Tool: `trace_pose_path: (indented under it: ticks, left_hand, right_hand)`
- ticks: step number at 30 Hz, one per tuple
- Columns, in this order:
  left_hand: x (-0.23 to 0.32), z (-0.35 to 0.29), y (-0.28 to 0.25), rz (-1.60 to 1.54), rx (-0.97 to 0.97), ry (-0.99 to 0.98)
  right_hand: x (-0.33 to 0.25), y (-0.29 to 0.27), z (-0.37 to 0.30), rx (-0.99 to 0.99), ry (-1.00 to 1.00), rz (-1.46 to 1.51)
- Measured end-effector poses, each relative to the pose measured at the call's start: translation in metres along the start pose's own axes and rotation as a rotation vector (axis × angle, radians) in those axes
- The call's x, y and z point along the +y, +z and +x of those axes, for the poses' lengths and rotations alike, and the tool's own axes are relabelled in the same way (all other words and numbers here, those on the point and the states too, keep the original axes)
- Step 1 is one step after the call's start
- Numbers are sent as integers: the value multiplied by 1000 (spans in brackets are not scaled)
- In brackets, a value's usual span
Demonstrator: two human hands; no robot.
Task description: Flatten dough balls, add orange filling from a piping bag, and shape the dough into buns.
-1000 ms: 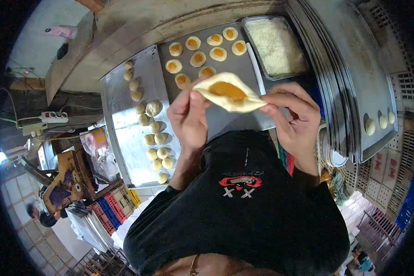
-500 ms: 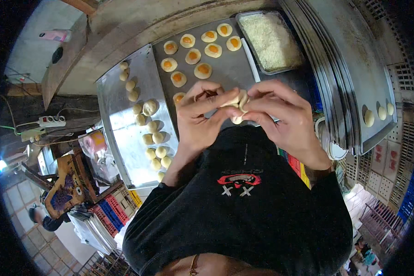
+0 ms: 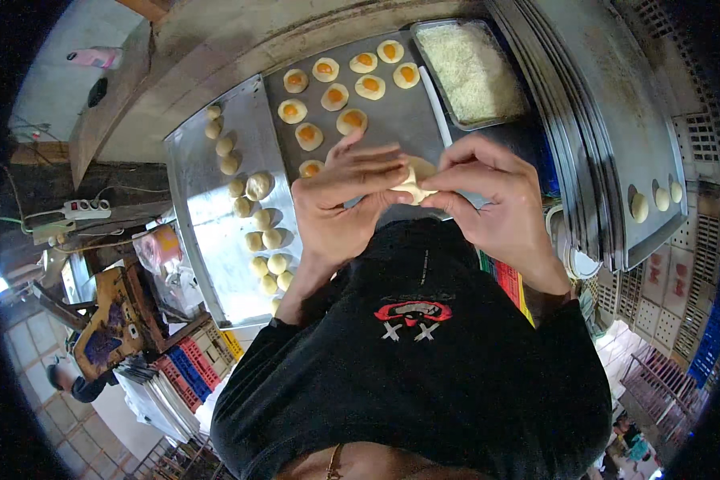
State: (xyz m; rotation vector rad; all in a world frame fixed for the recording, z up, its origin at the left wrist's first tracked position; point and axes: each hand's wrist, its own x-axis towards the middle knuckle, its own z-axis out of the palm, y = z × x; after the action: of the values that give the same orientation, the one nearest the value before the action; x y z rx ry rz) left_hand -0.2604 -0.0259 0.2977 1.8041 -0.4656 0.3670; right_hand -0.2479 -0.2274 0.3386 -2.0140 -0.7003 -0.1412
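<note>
A pale piece of dough is pinched between my two hands, raised in front of my chest. My left hand grips its left side with thumb and fingers, the fingers slightly blurred. On the other side, my right hand pinches the dough's edge between thumb and fingertips. Whatever is inside the dough is hidden. Beyond my hands lies a dark baking tray with rows of flattened dough rounds, each topped with a yellow-orange blob. To the left, a shiny metal tray carries several smooth dough balls.
A tray of pale shredded topping stands at the back right, beside a white stick. Stacked metal trays rise at the right; the top one bears three dough balls. A power strip hangs at left. Another person is at far left.
My left hand's fingers have straightened and swept over the dough, its forefinger lifting. The right hand keeps its pinch, and the dough looks more gathered.
</note>
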Motion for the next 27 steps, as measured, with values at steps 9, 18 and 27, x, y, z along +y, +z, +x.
trace_pose_path:
  ticks: [9, 18, 27]
  left_hand:
    - [15, -9, 20, 31, -21, -12]
    - [20, -15, 27, -1, 221, 116]
    - [-1, -16, 48, -325, 557, 159]
  right_hand:
    - [3, 22, 1, 138, -35, -47]
    - [0, 33, -7, 284, -195, -89]
    - [-7, 37, -13, 228, 42, 186]
